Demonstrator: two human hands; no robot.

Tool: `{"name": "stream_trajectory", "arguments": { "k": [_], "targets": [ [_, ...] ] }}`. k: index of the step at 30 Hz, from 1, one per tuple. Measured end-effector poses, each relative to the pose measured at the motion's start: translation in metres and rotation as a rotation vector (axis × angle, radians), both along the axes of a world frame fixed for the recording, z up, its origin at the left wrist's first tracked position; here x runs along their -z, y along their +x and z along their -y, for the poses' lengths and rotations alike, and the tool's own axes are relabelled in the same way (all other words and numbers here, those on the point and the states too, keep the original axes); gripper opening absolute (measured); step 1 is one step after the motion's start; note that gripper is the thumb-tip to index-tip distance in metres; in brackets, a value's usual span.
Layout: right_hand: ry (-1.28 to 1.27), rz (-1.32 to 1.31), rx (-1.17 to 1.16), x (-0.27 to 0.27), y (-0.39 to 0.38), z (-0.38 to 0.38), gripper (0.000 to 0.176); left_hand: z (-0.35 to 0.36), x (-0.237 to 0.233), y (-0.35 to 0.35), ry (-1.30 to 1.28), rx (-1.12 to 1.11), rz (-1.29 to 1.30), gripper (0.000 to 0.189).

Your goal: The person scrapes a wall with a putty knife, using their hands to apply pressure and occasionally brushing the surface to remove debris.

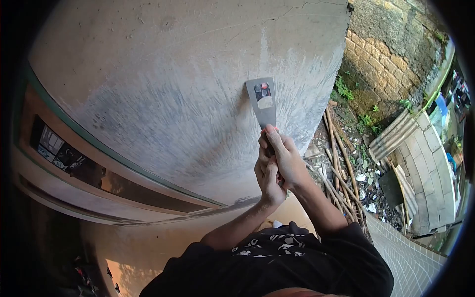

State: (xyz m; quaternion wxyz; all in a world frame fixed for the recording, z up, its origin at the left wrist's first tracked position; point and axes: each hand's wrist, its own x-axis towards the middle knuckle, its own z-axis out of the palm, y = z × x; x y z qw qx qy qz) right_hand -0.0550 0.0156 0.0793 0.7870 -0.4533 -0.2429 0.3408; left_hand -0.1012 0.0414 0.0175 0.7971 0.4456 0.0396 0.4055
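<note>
A scraper [263, 115] with a flat metal blade and a dark patch printed or reflected on it points up the wall [188, 109]. Both of my hands are wrapped around its handle. My right hand [291, 161] grips closer to the blade, the thumb laid along the handle. Just below and to the left, my left hand [269, 185] is closed round the lower part, which is mostly hidden by fingers. The blade's wide edge is at the wall surface, where whitish and blue-grey streaks fan out around it. Pale dust coats my fingers.
A window with a green-edged frame [133, 171] runs along the left of the wall. Beyond the wall's right edge lie bamboo poles [341, 163], rubble, corrugated sheets [391, 136] and a block wall [428, 163]. Pale tiles [405, 252] slope away at lower right.
</note>
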Motion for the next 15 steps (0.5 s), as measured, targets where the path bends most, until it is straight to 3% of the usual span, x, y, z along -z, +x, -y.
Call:
{"name": "stream_trajectory", "arguments": {
  "k": [2,4,6,7,11,14,15],
  "targets": [
    [-0.083,-0.024,0.05,0.012,-0.004,0.001,0.039,0.006,-0.002,-0.007,-0.076,0.009,-0.042,0.059],
    [-0.055,0.008,-0.02,-0.004,0.003,0.002,0.039,-0.01,0.006,-0.003,-0.046,0.127,-0.051,0.038],
    [-0.092,0.024,-0.045,-0.014,0.011,0.005,0.041,-0.013,0.007,0.007,-0.125,0.229,0.098,0.029],
    [-0.075,0.024,-0.027,-0.012,0.008,0.004,0.042,-0.003,0.001,0.008,-0.158,0.13,-0.014,0.032],
    [-0.043,-0.055,0.109,0.015,-0.005,0.006,0.043,0.014,-0.013,-0.005,-0.172,-0.003,-0.041,0.031],
    [-0.115,0.094,0.123,0.007,0.011,0.0,0.043,-0.008,-0.003,0.004,-0.064,0.129,-0.067,0.027],
    [-0.14,0.104,0.109,-0.007,0.011,0.001,0.041,-0.01,-0.009,0.007,-0.151,0.158,-0.082,0.023]
  ]
}}
